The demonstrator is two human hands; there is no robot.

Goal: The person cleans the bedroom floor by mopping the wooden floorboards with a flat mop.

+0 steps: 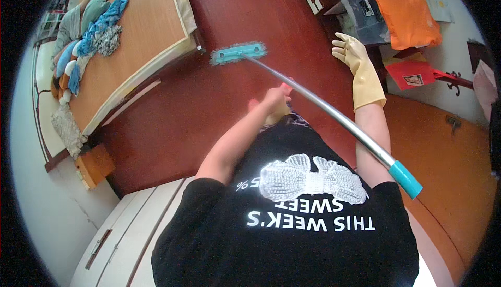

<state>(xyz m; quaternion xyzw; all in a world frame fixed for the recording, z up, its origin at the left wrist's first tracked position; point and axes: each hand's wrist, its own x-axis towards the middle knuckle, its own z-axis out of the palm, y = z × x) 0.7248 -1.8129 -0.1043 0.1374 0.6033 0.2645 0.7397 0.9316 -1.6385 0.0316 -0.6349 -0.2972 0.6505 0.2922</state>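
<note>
My right hand (347,52) wears a pale yellow rubber glove (368,83); its fingers are spread and hold nothing. My bare left hand (278,98) is in front of my waist with its fingers curled. Something pale yellowish (277,115) shows just below it, too blurred to tell whether it is held. A long-handled floor brush slants across the view. Its turquoise head (238,53), with grey bristles, is on the floor, and its metal pole (325,105) passes over my right forearm to a turquoise grip (406,179) near my right shoulder. Neither hand is on the pole.
The floor (250,9) is reddish brown. At left stands a bed (137,48) with a bare board top, clothes (103,24) and soft toys (68,68). A small wooden box (95,165) and white cabinet doors (133,224) are lower left. A plastic bin (364,9) and orange cloth (407,9) lie upper right.
</note>
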